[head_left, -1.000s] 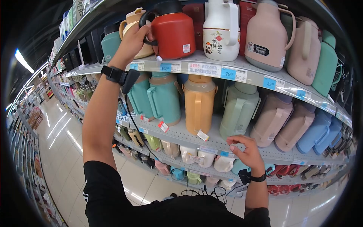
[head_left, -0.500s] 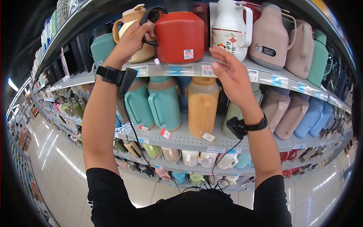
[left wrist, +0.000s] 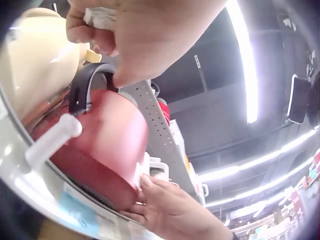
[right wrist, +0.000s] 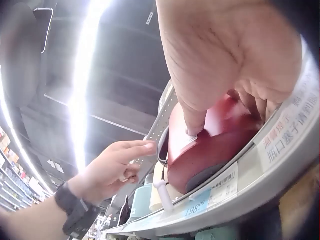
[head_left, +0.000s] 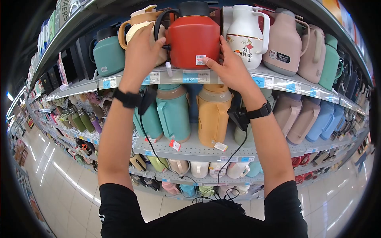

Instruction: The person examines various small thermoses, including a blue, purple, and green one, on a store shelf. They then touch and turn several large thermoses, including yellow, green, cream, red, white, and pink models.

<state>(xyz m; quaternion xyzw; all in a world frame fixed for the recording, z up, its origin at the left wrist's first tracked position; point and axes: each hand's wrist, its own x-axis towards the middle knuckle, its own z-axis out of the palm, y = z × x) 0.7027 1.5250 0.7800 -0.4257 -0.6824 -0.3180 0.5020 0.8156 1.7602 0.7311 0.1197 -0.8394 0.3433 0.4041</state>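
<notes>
A red thermos jug [head_left: 193,37] with a black lid and black handle stands on the upper shelf. My right hand [head_left: 234,71] holds its lower right side, thumb on the front by the white label and fingers round the side. In the right wrist view that thumb [right wrist: 194,120] presses the red wall. My left hand [head_left: 143,55] is beside the black handle [left wrist: 82,85], its thumb reaching toward it and the other fingers loosely bent around nothing. Something white shows on one of its fingers [right wrist: 131,175]. A white tag [head_left: 169,69] hangs below the handle.
A cream jug [head_left: 139,25] and a green jug [head_left: 107,53] stand to the left. A white patterned jug [head_left: 244,35] and a pinkish jug [head_left: 283,43] are to the right. Price labels line the shelf edge [head_left: 222,77]. Thermos flasks [head_left: 214,115] fill the shelf below; black cables [head_left: 234,158] hang from the wrists.
My right hand has risen from the lower shelf to the red jug's right side. My left hand has let go of the handle. The red jug now sits straighter on the shelf.
</notes>
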